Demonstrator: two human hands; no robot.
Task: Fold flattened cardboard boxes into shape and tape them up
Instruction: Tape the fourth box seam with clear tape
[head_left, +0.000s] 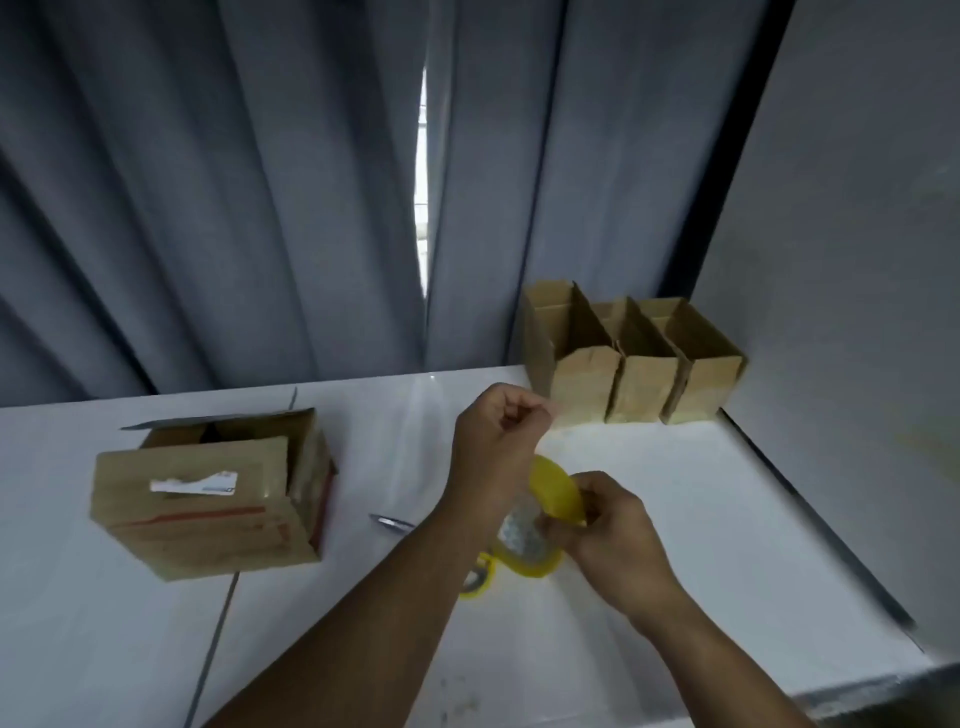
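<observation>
Pinching the tape (539, 440) end above the dispenser (553, 499), the left hand (501, 431) holds it taut; the right hand (610, 530) grips the dispenser. The box (208, 493) lies well left on the table (701, 519) — nearer the left hand

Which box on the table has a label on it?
The lone box on the left: it bears a torn white label and a red stripe. The three boxes in the back-right row are plain brown.
</observation>
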